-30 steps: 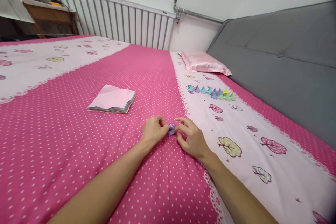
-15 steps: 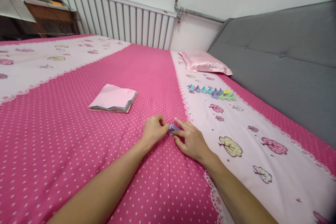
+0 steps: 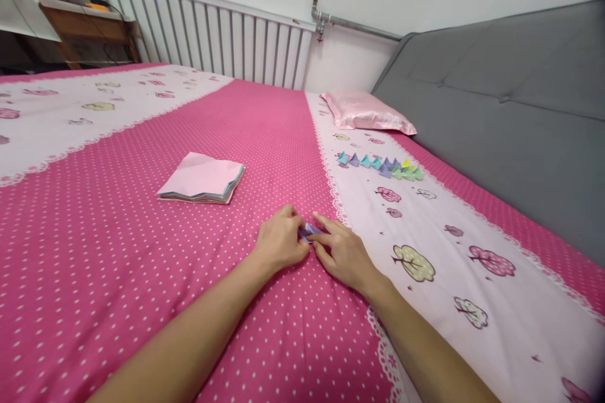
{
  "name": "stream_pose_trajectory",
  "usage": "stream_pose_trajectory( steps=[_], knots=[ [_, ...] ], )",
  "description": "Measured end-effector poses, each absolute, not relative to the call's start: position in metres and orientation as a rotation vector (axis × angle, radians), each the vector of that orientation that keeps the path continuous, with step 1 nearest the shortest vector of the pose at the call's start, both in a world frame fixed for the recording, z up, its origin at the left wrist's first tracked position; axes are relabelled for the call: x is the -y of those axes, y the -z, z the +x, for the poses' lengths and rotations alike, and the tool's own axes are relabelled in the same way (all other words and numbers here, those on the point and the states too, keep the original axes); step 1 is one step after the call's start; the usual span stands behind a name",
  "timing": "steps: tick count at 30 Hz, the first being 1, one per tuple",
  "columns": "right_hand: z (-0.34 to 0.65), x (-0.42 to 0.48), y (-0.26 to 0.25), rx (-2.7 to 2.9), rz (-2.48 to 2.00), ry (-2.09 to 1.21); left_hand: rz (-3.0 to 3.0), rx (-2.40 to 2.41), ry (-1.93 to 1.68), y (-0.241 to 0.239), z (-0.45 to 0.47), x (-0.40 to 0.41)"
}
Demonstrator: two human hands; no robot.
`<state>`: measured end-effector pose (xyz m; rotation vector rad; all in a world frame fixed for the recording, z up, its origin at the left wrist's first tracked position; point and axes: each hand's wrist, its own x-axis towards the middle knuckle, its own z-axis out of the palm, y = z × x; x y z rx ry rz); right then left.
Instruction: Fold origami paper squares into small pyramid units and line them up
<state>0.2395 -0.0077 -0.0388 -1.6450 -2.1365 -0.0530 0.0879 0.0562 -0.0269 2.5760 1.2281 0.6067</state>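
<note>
A small folded piece of purple paper (image 3: 309, 231) lies between my hands on the pink dotted bedspread (image 3: 265, 119). My left hand (image 3: 280, 238) grips its left side with curled fingers, which hide part of the paper. From the right, my right hand (image 3: 344, 250) holds the paper with thumb and fingertips, the index finger stretched over the far side. Farther off to the right stand several small folded paper pieces (image 3: 386, 167) in blue, purple, green and yellow. A stack of square paper sheets (image 3: 202, 177), pink on top, lies to the left.
A pink pillow (image 3: 366, 112) rests near the grey padded headboard (image 3: 510, 75) on the right. Behind the bed are a white radiator (image 3: 208, 28) and a metal pipe (image 3: 359, 26). A wooden desk (image 3: 85, 24) stands at the far left.
My left hand has closed in on the purple paper, its thumb now lower and nearer the right hand. More of the paper's left end is covered. The right hand has barely moved.
</note>
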Motion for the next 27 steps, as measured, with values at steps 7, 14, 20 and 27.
stream_pose_trajectory(
  steps=[7,14,20,27],
  knots=[
    [0.239,0.007,0.039,2.132,-1.656,0.049,2.576,-1.096,-0.570,0.031,0.089,-0.060],
    [0.237,0.005,0.040,2.022,-1.659,-0.021,2.607,-1.163,-0.571,0.037,0.091,-0.062],
    [0.235,0.001,0.042,1.812,-1.717,-0.083,2.570,-1.283,-0.579,0.041,0.097,-0.058],
    [0.231,-0.004,0.044,1.759,-1.647,-0.109,2.499,-1.328,-0.562,0.039,0.100,-0.055]
  ],
)
